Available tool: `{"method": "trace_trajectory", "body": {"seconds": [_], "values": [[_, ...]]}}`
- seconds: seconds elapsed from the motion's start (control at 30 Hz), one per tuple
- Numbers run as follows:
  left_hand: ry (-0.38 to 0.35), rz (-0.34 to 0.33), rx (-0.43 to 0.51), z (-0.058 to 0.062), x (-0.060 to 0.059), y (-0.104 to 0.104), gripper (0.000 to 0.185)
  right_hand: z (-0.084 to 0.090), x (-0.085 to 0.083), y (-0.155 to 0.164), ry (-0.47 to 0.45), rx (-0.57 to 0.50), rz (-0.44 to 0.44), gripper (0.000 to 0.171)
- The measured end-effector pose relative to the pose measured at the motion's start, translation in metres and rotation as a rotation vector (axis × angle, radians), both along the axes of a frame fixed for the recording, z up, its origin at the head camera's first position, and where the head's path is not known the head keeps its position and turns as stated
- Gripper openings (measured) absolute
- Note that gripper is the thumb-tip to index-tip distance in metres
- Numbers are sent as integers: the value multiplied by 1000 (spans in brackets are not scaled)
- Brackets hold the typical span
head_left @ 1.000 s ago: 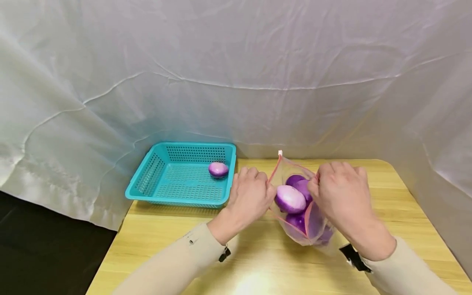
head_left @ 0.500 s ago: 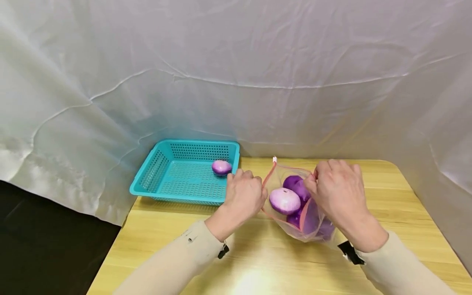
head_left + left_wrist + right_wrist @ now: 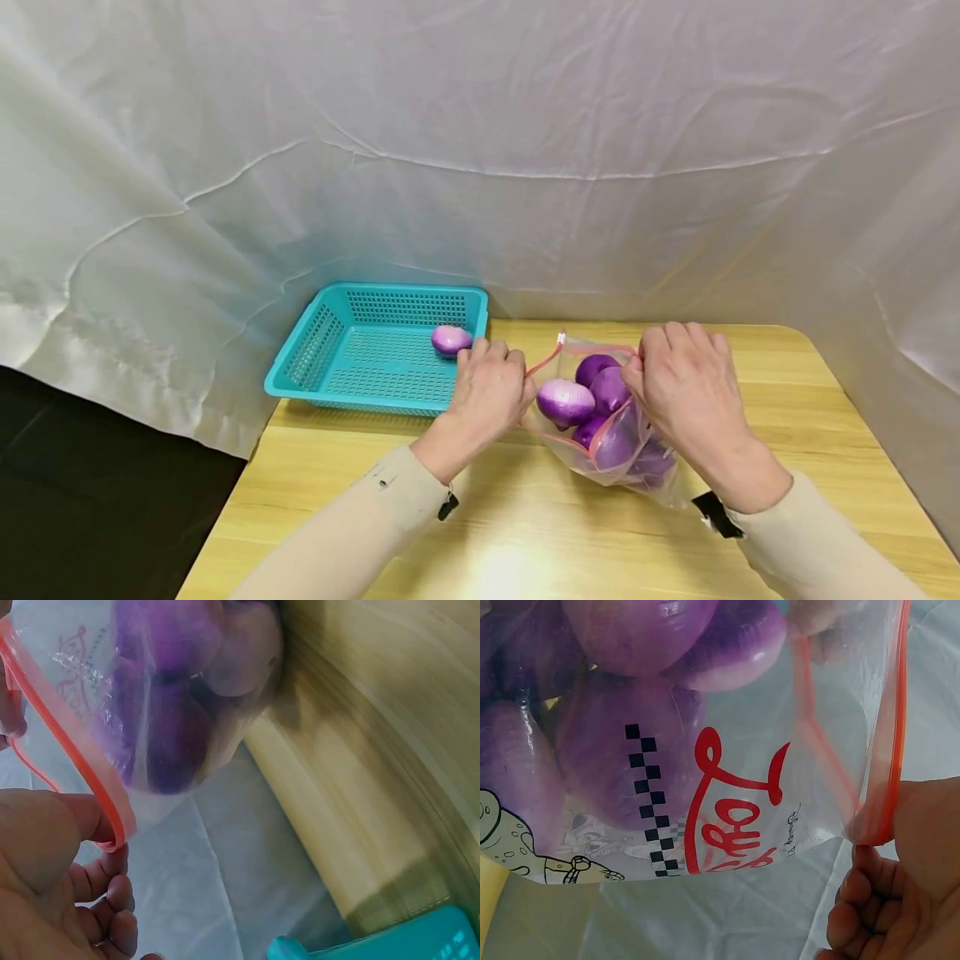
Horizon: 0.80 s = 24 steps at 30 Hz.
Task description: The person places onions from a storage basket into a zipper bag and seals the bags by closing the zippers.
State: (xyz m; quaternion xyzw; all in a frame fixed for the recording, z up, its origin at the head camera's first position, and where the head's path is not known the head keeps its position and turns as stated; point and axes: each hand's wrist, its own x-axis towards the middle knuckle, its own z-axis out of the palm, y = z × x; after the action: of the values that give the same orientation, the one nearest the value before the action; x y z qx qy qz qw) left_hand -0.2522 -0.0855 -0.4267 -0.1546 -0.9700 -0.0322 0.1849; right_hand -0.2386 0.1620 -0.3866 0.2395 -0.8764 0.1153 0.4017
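Note:
A clear zip bag (image 3: 622, 454) with a red seal strip (image 3: 543, 361) lies on the wooden table (image 3: 525, 533), holding several purple onions (image 3: 566, 402). My left hand (image 3: 491, 392) pinches the bag's left rim, and my right hand (image 3: 686, 387) pinches the right rim, so the mouth is spread apart. In the left wrist view the thumb presses the red strip (image 3: 90, 787) with the onions (image 3: 180, 697) behind the plastic. The right wrist view shows fingers (image 3: 900, 840) gripping the strip beside the printed bag (image 3: 727, 795).
A teal plastic basket (image 3: 315, 354) stands at the table's back left with one purple onion (image 3: 451, 340) in its near right corner. White sheeting (image 3: 480, 150) hangs behind and at both sides. The table's left edge drops to a dark floor (image 3: 90, 500).
The bag has sunk lower and tipped toward the left, its mouth pulled wider. My left hand moved a little left toward the basket; the pale onion slid nearer the opening.

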Motion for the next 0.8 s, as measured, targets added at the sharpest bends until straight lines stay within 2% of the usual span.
{"method": "trace_trajectory", "body": {"seconds": [0.2, 0.5, 0.63, 0.8], "values": [[-20, -3, 21, -3, -1, -4, 20, -2, -2, 0, 7, -3, -1, 24], [78, -82, -18, -8, -3, -10, 22, -1, 0, -2, 45, 11, 18, 24], [45, -99, -14, -9, -4, -13, 21, -2, 1, -1, 34, 5, 24, 23], [-75, -114, 64, -4, -2, -24, 16, -5, 1, -1, -28, -16, 7, 22]]}}
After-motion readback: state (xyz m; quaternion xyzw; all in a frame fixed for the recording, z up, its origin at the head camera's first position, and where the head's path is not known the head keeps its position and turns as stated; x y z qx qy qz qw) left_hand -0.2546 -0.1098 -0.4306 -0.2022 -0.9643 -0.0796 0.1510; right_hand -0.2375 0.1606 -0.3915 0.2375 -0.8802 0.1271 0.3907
